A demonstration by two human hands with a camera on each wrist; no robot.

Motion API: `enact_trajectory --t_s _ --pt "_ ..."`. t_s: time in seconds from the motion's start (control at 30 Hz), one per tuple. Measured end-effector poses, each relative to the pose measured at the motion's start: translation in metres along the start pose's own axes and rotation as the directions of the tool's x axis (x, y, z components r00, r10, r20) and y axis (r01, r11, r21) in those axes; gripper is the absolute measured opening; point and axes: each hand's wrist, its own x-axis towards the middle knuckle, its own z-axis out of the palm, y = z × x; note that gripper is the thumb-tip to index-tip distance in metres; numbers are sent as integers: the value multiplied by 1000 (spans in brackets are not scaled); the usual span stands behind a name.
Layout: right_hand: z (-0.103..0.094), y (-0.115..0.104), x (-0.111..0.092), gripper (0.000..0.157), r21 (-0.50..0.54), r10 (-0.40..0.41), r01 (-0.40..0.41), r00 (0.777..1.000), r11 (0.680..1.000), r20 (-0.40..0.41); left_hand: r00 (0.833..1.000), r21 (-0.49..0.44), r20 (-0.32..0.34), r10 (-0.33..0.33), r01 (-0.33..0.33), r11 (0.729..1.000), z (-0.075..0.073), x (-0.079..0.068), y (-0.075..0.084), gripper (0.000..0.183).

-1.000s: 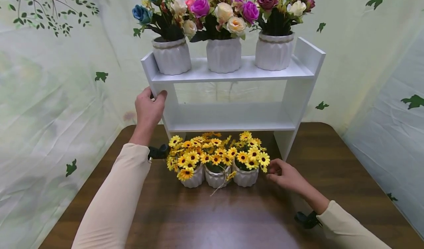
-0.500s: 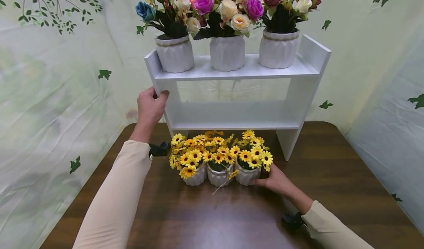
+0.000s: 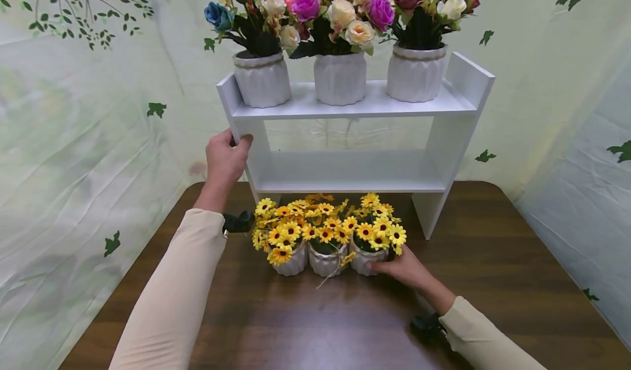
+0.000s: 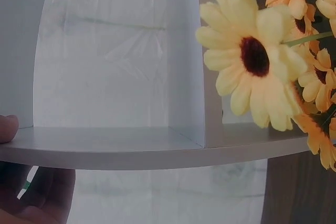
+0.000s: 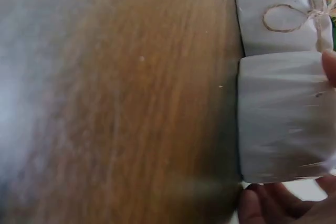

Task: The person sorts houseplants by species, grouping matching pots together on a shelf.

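Observation:
My left hand (image 3: 224, 159) grips the left side panel of a white two-tier shelf (image 3: 350, 171), thumb on the inner face and fingers behind. The left wrist view shows the thumb (image 4: 7, 128) over that panel's edge. At the right end of a row of three flower pots, my right hand (image 3: 406, 270) holds a white ribbed flower pot (image 3: 363, 261) with yellow daisy-like flowers. In the right wrist view, this flower pot (image 5: 283, 119) has the thumb at its near upper side and curled fingers (image 5: 252, 205) at its far side. Its base is at the brown table (image 3: 315, 326).
Left of the held pot stand the middle pot (image 3: 322, 263), with a twine bow, and the left pot (image 3: 291, 263). Three taller pots with roses, the blue-rose pot (image 3: 263, 82), centre pot (image 3: 340, 80) and red-rose pot (image 3: 416, 77), line the top board. A leaf-print cloth (image 3: 89, 140) hangs behind.
My right hand has moved left from beside the right pot and taken hold of it. My left hand keeps its grip on the shelf panel. The view has shifted slightly.

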Motion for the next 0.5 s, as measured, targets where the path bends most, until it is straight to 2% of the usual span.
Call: enact_trajectory --t_s 0.2,0.5 --pt "0 9 9 84 100 -32 27 998 995 49 1000 3 2 10 -10 1000 -1 1 -2 40" --pt "-1 15 15 86 141 -27 15 996 990 85 1000 14 10 10 -11 1000 -2 1 -1 40"
